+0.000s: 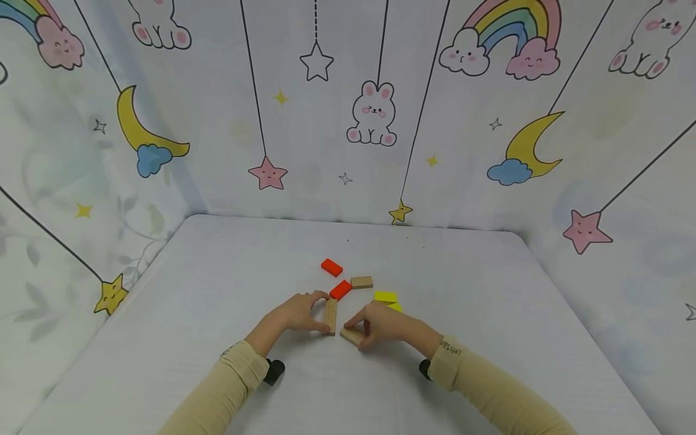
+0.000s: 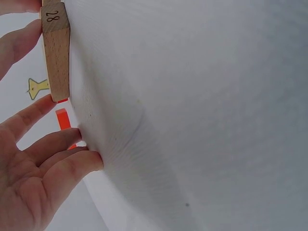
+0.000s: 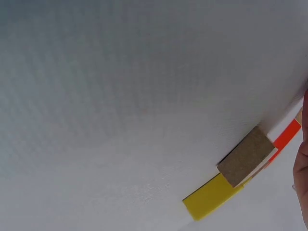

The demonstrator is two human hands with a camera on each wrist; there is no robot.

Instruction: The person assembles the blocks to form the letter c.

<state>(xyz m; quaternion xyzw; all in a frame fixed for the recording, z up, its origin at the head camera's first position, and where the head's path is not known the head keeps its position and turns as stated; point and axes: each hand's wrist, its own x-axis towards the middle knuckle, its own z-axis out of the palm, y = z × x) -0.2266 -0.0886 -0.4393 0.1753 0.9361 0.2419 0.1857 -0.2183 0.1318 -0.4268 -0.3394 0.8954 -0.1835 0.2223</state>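
In the head view my left hand pinches a plain wooden block by its two ends, thumb at the near end and a finger at the far end. The left wrist view shows "28" marked on the end of this wooden block; the other fingers stay off it. Just to the right, my right hand grips a second wooden block, set at an angle with a small gap between the two. In the right wrist view only the edge of the right hand shows, and its block is hidden.
Beyond the hands lie two red blocks, the nearer close to another wooden block. Yellow blocks sit behind the right hand, partly covered. White cloth covers the table, with a printed curtain around it.
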